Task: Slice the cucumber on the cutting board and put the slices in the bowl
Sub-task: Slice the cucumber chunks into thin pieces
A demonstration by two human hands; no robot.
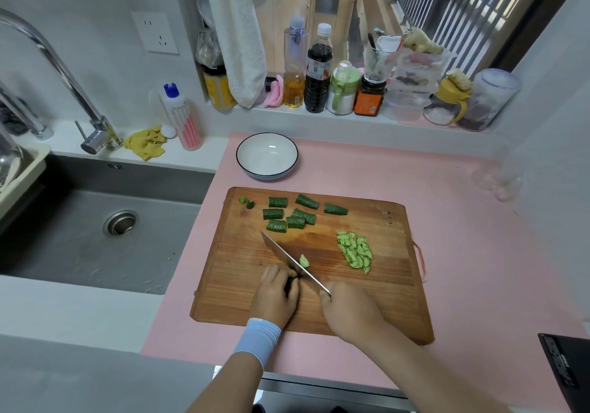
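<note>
While knife (293,262) meets cucumber (291,282), slices (355,251) on board (383,288), bowl (267,156) empty

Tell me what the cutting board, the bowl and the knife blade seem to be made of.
Cutting board: wood, matte, with visible grain lines. Bowl: probably glazed ceramic, glossy white inside, dark rim. Knife blade: metal, likely steel, by its grey sheen.

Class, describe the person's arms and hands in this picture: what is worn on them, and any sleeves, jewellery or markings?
The left hand has a soft pale blue and white fabric wristband at its wrist, like a short cuff. The right hand and both forearms are bare: no sleeves, gloves, watch, rings or markings show.
</note>
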